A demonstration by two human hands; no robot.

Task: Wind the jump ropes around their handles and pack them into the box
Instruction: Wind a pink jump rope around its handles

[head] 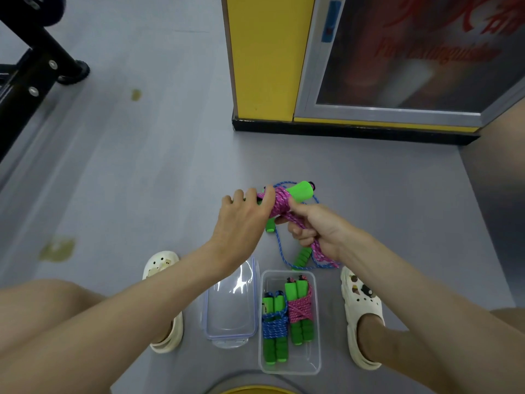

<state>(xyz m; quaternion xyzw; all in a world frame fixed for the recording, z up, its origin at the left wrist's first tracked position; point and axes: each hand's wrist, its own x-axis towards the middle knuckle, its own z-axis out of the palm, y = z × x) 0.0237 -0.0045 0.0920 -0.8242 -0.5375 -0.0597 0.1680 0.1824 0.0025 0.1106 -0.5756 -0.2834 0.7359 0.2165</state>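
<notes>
- Head view: found the pink jump rope (279, 201) held in the air above the grey floor (142, 166), partly wound in a thick coil round its paired green handles (301, 191).
- Saw the left hand (241, 220) clasped over one end of those handles, fingers curled across the top.
- Saw the right hand (315, 226) closed round the loose pink strands (thumb up beside the coil), with the slack hanging down past the wrist.
- Spotted a blue jump rope (279, 245) lying unwound on the floor below the hands, part of it hidden behind them.
- Found the clear box (304, 356) open on the floor between the feet, with two wound ropes lying side by side inside: a blue bundle (274, 328) on the left and a pink bundle (299, 308) on the right.
- Noted the clear lid (230, 308) lying right beside the box, on its left.
- Noted a left clog (164, 302) and a right clog (360, 302), both white, flanking lid and box.
- Made out, farther off, a yellow cabinet (264, 58) with a glazed door (412, 58) (red lettering too blurred to read) and a black metal frame (34, 66) at the upper left.
</notes>
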